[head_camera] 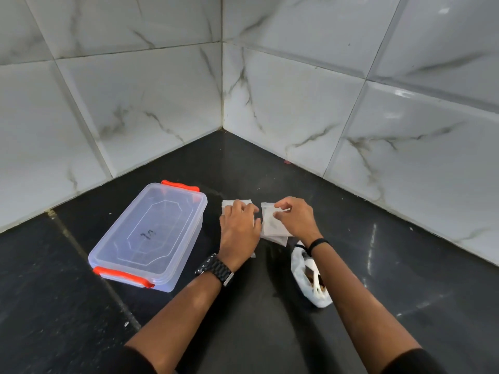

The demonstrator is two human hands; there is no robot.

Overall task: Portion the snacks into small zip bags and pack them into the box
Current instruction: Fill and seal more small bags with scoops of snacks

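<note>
On the black counter, the right hand (295,217) pinches a small bag (272,225) whose long axis runs twelve-to-six; the left hand (239,230) presses flat on another bag (229,204).

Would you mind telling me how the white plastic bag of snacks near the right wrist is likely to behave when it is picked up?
The white plastic bag looks thin and crumpled, so it will probably be floppy and sag. Its mouth lies open with dark snacks showing, so they may spill if it is lifted from the bottom. It seems light and might slide on the glossy black counter.
</note>
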